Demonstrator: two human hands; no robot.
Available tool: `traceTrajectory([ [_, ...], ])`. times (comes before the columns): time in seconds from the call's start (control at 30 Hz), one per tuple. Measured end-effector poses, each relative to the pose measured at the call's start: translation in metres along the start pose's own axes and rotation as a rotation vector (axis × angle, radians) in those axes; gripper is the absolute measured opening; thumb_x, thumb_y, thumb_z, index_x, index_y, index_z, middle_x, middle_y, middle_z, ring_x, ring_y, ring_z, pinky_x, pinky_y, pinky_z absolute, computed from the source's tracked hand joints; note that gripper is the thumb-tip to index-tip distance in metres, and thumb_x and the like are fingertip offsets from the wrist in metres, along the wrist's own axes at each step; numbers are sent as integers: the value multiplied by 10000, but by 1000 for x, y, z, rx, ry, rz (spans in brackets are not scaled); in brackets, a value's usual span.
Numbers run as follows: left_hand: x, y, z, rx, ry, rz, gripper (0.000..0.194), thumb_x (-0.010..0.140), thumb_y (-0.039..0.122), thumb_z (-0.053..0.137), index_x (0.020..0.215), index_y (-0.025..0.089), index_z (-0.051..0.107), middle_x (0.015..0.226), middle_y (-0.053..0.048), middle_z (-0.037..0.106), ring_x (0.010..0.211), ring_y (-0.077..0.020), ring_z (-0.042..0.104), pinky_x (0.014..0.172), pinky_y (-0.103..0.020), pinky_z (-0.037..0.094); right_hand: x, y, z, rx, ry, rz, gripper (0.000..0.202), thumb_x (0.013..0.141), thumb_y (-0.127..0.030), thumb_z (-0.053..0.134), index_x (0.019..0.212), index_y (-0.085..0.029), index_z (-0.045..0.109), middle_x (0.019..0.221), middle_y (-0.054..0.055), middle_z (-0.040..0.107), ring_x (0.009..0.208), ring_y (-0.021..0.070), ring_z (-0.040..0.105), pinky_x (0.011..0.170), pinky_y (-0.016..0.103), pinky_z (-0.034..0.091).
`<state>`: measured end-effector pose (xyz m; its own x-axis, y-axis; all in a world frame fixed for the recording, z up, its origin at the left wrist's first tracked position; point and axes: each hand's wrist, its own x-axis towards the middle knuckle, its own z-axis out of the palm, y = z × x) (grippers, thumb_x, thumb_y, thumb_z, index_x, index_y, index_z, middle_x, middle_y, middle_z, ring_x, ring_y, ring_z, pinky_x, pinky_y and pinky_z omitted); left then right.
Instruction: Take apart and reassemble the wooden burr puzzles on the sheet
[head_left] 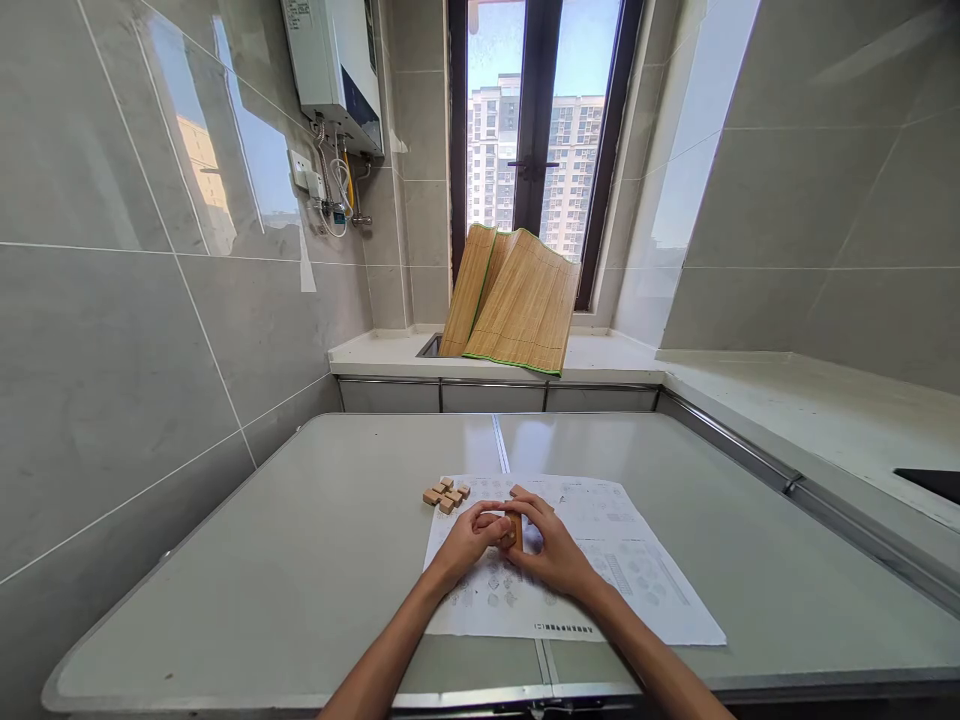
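Both hands meet over a printed paper sheet (pixel 600 590) on the table. My right hand (pixel 551 545) curves its thumb and fingers around an upright wooden block (pixel 517 530), gripping it at its ends. On the block's left side, my left hand (pixel 472 540) is closed, its fingertips pressed at a small wooden piece that is mostly hidden. Just beyond my right fingers, the end of another wooden piece (pixel 517 491) shows. Several small notched wooden blocks (pixel 447 497) lie in a cluster at the sheet's upper left edge, beyond my left hand.
The pale folding table (pixel 300 600) has a metal seam down its middle. A white counter (pixel 750 390) runs along the back and right. On it, a folded bamboo mat (pixel 521 300) leans before the window. A water heater (pixel 334 70) hangs on the left wall.
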<state>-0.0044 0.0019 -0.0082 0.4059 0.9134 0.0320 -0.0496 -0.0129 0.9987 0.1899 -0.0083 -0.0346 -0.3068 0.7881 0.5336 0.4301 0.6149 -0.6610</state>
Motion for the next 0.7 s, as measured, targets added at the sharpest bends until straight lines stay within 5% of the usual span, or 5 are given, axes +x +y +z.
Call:
traceTrajectory([
  [0.23,6,-8,-1,-77,-38,37,615,728,507,843,1164,131,628,860,-73,732,819,-207,690,814,-344,511,1,-1,-2,-103,49,-60,463,858,-263,675,1314,-312,612,1312,74,638,1329,290,532,1095,477,451],
  [0.7,6,-6,-2,-43,-58,39,690,714,495,854,1275,176,611,1201,-146,694,1143,-298,659,1017,-434,491,2,6,-5,-120,93,-55,427,899,-233,629,1321,-299,607,1148,54,723,1042,241,669,880,386,557],
])
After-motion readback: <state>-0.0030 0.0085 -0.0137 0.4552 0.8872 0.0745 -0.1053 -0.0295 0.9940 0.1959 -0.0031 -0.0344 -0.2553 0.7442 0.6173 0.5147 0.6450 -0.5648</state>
